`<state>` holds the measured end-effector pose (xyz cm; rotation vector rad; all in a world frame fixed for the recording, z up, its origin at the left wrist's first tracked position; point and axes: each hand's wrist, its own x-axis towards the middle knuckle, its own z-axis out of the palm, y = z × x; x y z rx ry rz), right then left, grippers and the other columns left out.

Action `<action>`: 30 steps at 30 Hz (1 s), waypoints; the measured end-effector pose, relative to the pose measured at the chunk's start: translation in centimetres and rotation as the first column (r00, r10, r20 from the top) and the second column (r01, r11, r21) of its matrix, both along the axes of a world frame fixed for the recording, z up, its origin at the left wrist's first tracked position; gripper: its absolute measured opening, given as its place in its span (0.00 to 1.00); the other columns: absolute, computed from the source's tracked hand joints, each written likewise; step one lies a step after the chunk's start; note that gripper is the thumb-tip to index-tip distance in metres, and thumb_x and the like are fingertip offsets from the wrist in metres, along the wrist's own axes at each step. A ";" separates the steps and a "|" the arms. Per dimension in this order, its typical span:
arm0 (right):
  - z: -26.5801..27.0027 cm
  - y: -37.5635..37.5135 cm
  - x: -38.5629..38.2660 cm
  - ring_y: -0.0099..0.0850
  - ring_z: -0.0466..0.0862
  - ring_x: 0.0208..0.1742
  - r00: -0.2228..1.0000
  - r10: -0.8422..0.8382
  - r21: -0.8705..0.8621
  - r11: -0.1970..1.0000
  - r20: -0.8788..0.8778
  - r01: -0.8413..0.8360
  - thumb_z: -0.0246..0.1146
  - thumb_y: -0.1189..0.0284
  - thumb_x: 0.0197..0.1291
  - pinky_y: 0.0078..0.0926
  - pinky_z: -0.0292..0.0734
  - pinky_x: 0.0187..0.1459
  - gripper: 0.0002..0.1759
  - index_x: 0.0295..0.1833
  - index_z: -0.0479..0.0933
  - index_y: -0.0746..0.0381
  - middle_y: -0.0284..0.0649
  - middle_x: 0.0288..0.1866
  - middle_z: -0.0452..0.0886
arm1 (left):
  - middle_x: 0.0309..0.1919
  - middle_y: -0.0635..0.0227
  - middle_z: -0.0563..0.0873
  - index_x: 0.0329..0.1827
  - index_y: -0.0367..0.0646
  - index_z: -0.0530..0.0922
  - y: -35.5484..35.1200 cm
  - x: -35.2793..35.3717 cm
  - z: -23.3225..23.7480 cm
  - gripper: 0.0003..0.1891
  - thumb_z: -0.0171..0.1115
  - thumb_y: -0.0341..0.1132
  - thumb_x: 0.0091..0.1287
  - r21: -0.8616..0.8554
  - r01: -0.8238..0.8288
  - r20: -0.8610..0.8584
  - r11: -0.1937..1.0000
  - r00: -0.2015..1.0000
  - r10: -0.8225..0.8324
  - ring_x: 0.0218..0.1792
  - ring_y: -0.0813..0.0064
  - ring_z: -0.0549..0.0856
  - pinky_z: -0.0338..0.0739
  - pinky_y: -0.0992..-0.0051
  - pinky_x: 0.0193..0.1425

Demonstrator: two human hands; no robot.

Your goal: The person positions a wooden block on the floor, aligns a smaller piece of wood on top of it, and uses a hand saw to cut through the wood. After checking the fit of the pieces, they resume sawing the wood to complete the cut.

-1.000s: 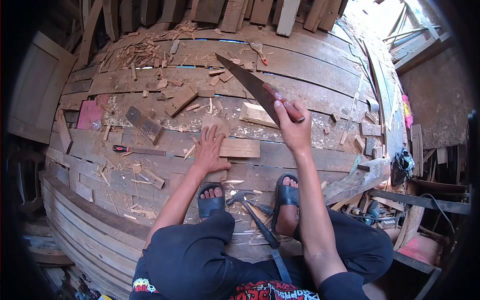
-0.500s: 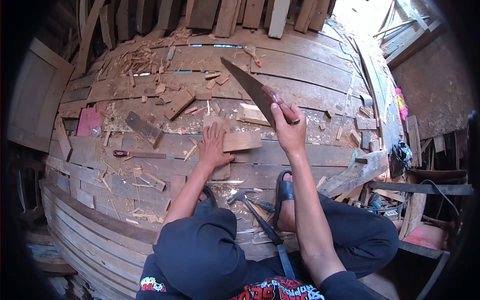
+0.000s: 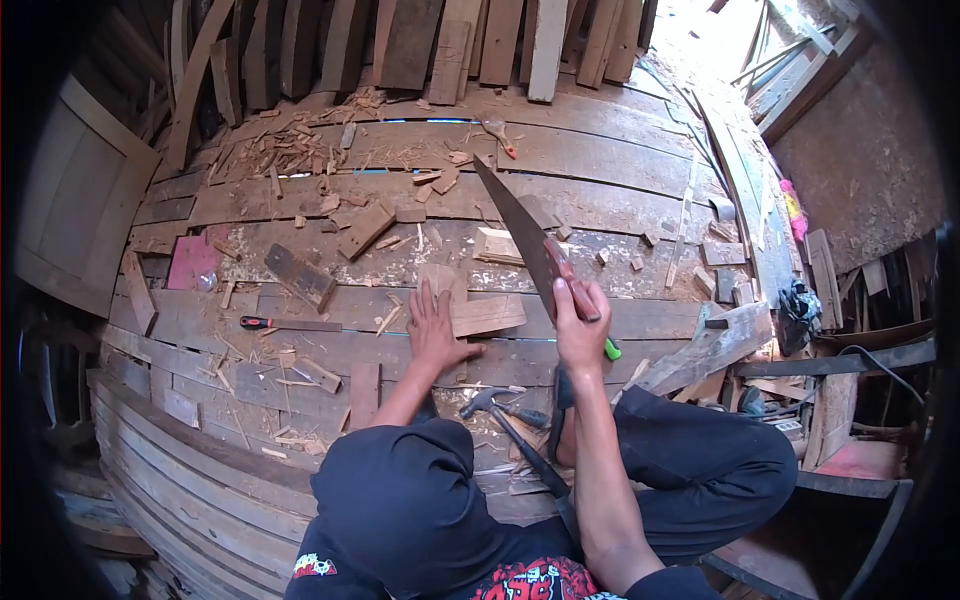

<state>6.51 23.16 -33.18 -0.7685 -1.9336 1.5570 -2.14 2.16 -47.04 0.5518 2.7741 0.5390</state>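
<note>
Left hand: it lay palm down with the fingers spread wide [image 3: 433, 335] on a pale board [image 3: 440, 282], gripping nothing that could be seen

Right hand: it was closed [image 3: 580, 330] around the red-brown handle of a saw [image 3: 528, 240]

Saw: its blade slanted forward and to the left, and looked raised over the floor [image 3: 640, 315], apart from the wood under the left hand

Pale board: it lay on the floor, running away from the person, partly hidden by the left hand

Short board: it lay just to the right of the left hand [image 3: 490, 315], roughly crosswise to the pale board; whether the two touched could not be told

Work done: both boards had been laid out, and chips and offcuts [image 3: 275, 155] suggested that wood had been cut on this floor; whether these two were already trimmed could not be told

Work left: no blade was in either board and no fresh cut line could be made out, so any further sawing of them seemed unstarted

Hammer: it rested near the person's legs [image 3: 484, 402], unheld

Red-and-black-handled tool: it lay on the floor to the left [image 3: 290, 325], unheld

Brush: it lay farther forward [image 3: 497, 132], beyond the saw's tip

Green object: it showed just behind the right hand [image 3: 612, 349], too hidden to name
</note>
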 end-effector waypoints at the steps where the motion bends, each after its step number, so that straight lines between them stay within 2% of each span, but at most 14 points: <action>1: -0.2 0.1 0.7 0.17 0.70 0.31 1.000 0.009 0.023 1.000 -0.005 -0.009 0.73 0.64 0.74 0.24 0.67 0.33 0.17 0.37 0.79 0.64 0.27 0.28 0.75 | 0.91 0.47 0.45 0.87 0.49 0.62 0.2 0.6 0.0 0.71 0.91 0.66 0.38 -0.006 -0.028 -0.026 1.000 0.999 0.028 0.88 0.29 0.46 0.67 0.25 0.77; 5: -0.1 1.5 2.8 0.15 0.69 0.31 0.999 0.026 0.013 1.000 0.038 -0.026 0.73 0.65 0.74 0.22 0.66 0.32 0.16 0.37 0.78 0.63 0.25 0.28 0.74 | 0.90 0.41 0.44 0.90 0.52 0.57 0.3 1.3 1.4 0.74 0.95 0.58 0.37 -0.126 -0.093 0.070 0.988 0.992 0.103 0.84 0.24 0.57 0.76 0.32 0.74; 8: 0.2 1.9 2.9 0.15 0.70 0.30 0.997 0.017 0.034 0.999 0.077 -0.020 0.72 0.64 0.75 0.22 0.65 0.31 0.17 0.36 0.77 0.61 0.25 0.28 0.75 | 0.87 0.35 0.50 0.91 0.54 0.52 0.9 0.6 1.4 0.77 0.96 0.51 0.36 -0.118 -0.233 0.183 0.965 0.951 0.251 0.78 0.24 0.68 0.81 0.41 0.73; 11: 0.5 1.7 2.6 0.14 0.70 0.30 1.000 -0.003 0.092 0.996 0.001 0.003 0.72 0.64 0.75 0.21 0.66 0.31 0.17 0.36 0.77 0.61 0.25 0.28 0.75 | 0.81 0.30 0.59 0.91 0.54 0.49 -0.2 -1.3 1.1 0.78 0.96 0.50 0.36 -0.137 -0.107 0.181 0.985 0.975 0.131 0.71 0.26 0.76 0.83 0.48 0.72; 14: 0.2 2.1 2.4 0.15 0.70 0.29 1.000 -0.019 0.003 1.000 0.023 0.019 0.72 0.64 0.76 0.21 0.66 0.31 0.16 0.38 0.77 0.61 0.26 0.28 0.76 | 0.79 0.35 0.65 0.87 0.54 0.58 -2.3 -4.5 2.4 0.66 0.92 0.49 0.44 -0.186 0.274 0.144 0.944 0.957 -0.250 0.71 0.34 0.77 0.82 0.49 0.72; 15: 0.3 2.1 2.3 0.15 0.71 0.29 0.999 -0.020 -0.037 0.999 0.033 0.021 0.72 0.64 0.76 0.21 0.66 0.30 0.16 0.38 0.77 0.61 0.26 0.28 0.76 | 0.79 0.38 0.65 0.84 0.54 0.61 -3.5 -5.6 1.0 0.61 0.90 0.50 0.47 -0.252 0.409 0.017 0.877 0.908 -0.419 0.71 0.37 0.77 0.82 0.51 0.72; 17: 1.2 2.0 2.3 0.15 0.71 0.28 1.000 -0.012 -0.025 1.000 0.015 0.012 0.71 0.64 0.77 0.21 0.65 0.29 0.16 0.38 0.77 0.61 0.26 0.27 0.76 | 0.80 0.43 0.67 0.79 0.54 0.66 -4.9 -8.1 -2.4 0.51 0.87 0.50 0.53 -0.431 0.598 -0.197 0.676 0.669 -0.717 0.71 0.44 0.78 0.81 0.54 0.73; 18: 1.5 2.1 2.1 0.15 0.71 0.27 1.000 -0.010 -0.017 1.000 0.003 0.010 0.71 0.64 0.77 0.21 0.65 0.29 0.15 0.38 0.77 0.61 0.26 0.27 0.76 | 0.81 0.53 0.68 0.74 0.55 0.69 -4.8 -8.9 -2.5 0.42 0.81 0.53 0.58 -0.479 0.649 -0.109 0.591 0.624 -0.774 0.76 0.50 0.75 0.75 0.53 0.79; 21: 0.9 2.7 2.2 0.14 0.71 0.26 1.000 -0.022 -0.064 0.998 -0.008 0.021 0.71 0.65 0.77 0.20 0.64 0.28 0.16 0.38 0.76 0.60 0.26 0.26 0.75 | 0.83 0.56 0.69 0.74 0.55 0.69 -3.2 -10.2 3.5 0.47 0.83 0.59 0.54 -0.556 0.746 0.082 0.367 0.489 -0.868 0.81 0.49 0.71 0.68 0.48 0.83; 22: 1.1 2.8 2.1 0.15 0.71 0.26 1.000 -0.019 -0.058 0.998 -0.007 0.018 0.71 0.65 0.77 0.20 0.63 0.28 0.15 0.38 0.76 0.60 0.26 0.26 0.75 | 0.83 0.57 0.69 0.73 0.53 0.71 -3.2 -10.8 3.5 0.49 0.84 0.65 0.51 -0.564 0.749 0.080 0.347 0.468 -0.880 0.84 0.49 0.67 0.62 0.44 0.86; 25: 1.7 2.7 2.4 0.15 0.69 0.30 0.998 -0.050 -0.131 0.990 0.043 0.055 0.72 0.65 0.75 0.22 0.65 0.31 0.17 0.36 0.76 0.61 0.25 0.27 0.73 | 0.83 0.57 0.70 0.72 0.50 0.72 -4.2 -12.7 2.9 0.52 0.84 0.69 0.48 -0.473 0.773 0.015 0.422 0.486 -0.874 0.85 0.50 0.66 0.62 0.45 0.87; 26: 1.5 2.8 2.5 0.14 0.69 0.30 0.997 -0.059 -0.115 0.991 0.043 0.063 0.72 0.65 0.75 0.22 0.65 0.31 0.17 0.37 0.76 0.61 0.25 0.27 0.74 | 0.80 0.54 0.72 0.70 0.42 0.72 -4.9 -12.9 2.9 0.53 0.79 0.73 0.52 -0.444 0.754 -0.057 0.485 0.516 -0.855 0.82 0.51 0.69 0.63 0.44 0.85; 29: 0.8 2.8 2.3 0.14 0.69 0.30 0.997 -0.075 -0.085 0.993 0.036 0.078 0.73 0.65 0.75 0.21 0.65 0.32 0.16 0.37 0.76 0.61 0.25 0.28 0.74 | 0.74 0.51 0.76 0.69 0.34 0.72 -4.8 -11.0 3.6 0.55 0.72 0.78 0.57 -0.278 0.590 -0.162 0.758 0.749 -0.643 0.77 0.51 0.73 0.64 0.45 0.81; 30: 0.8 2.7 2.2 0.14 0.69 0.30 0.997 -0.075 -0.084 0.993 0.033 0.078 0.73 0.65 0.75 0.21 0.65 0.32 0.16 0.37 0.76 0.61 0.25 0.28 0.74 | 0.67 0.47 0.79 0.69 0.30 0.71 -3.9 -9.8 4.6 0.54 0.67 0.78 0.63 -0.231 0.511 -0.002 0.828 0.850 -0.526 0.71 0.48 0.77 0.63 0.47 0.77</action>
